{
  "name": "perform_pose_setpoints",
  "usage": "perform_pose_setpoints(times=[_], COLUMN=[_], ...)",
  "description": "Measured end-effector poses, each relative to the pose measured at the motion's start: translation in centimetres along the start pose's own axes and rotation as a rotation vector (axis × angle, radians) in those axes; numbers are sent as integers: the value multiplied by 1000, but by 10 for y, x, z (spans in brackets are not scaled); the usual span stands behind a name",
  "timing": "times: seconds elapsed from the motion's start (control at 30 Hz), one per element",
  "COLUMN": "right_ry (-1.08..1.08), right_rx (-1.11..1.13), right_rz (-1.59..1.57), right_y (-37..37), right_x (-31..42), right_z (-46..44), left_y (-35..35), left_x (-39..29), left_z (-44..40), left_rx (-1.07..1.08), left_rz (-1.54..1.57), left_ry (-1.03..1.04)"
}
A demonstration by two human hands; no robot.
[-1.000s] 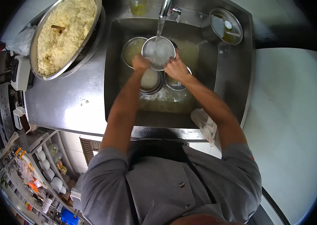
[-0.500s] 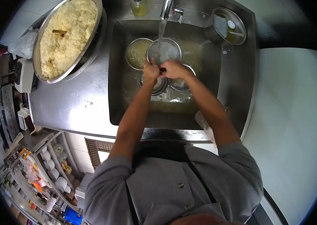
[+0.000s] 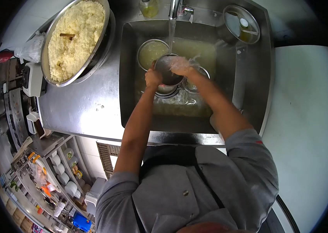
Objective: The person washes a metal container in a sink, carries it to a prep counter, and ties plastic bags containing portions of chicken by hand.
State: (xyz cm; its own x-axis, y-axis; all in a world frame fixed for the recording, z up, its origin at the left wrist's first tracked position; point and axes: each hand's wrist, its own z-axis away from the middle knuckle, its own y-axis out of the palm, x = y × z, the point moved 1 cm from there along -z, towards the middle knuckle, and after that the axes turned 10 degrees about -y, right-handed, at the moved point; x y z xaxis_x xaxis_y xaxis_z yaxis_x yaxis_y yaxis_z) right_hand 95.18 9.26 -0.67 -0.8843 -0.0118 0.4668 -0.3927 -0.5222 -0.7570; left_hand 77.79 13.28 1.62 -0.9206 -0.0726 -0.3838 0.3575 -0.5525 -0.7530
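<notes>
My left hand (image 3: 153,76) grips the left rim of a round metal pot (image 3: 167,76), which is tilted beneath the running tap. At the pot's upper right is my right hand (image 3: 181,66), blurred by motion and splashed with water, so its fingers are hard to make out. Water falls from the faucet (image 3: 173,11) toward the pot. Around it in the cloudy sink water sit a metal bowl (image 3: 151,51) at the upper left, another bowl (image 3: 192,86) at the right, and stacked round vessels (image 3: 167,93) just below.
A large tilted bowl of pale grains (image 3: 74,39) rests on the steel counter (image 3: 74,112) at the left. A glass jar (image 3: 148,8) stands behind the sink. At its back right corner is a metal pot with utensils (image 3: 241,24). A white surface (image 3: 303,116) lies to the right.
The held pot has tipped, and its interior no longer shows the pool of water. My right hand has moved from its lower rim to the upper right. The view has shifted slightly.
</notes>
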Motion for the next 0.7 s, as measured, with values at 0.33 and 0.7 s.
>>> perform_pose_setpoints(times=[0.33,0.7], right_ry=[-337,214], right_rx=[-373,-192], right_rz=[-136,-1587], right_y=[49,-32], right_x=[13,-2], right_z=[75,100], left_y=[-3,-33], left_x=[13,-12], left_z=[-59,-4], left_rx=[495,713], left_rz=[248,918], left_ry=[-286,-53])
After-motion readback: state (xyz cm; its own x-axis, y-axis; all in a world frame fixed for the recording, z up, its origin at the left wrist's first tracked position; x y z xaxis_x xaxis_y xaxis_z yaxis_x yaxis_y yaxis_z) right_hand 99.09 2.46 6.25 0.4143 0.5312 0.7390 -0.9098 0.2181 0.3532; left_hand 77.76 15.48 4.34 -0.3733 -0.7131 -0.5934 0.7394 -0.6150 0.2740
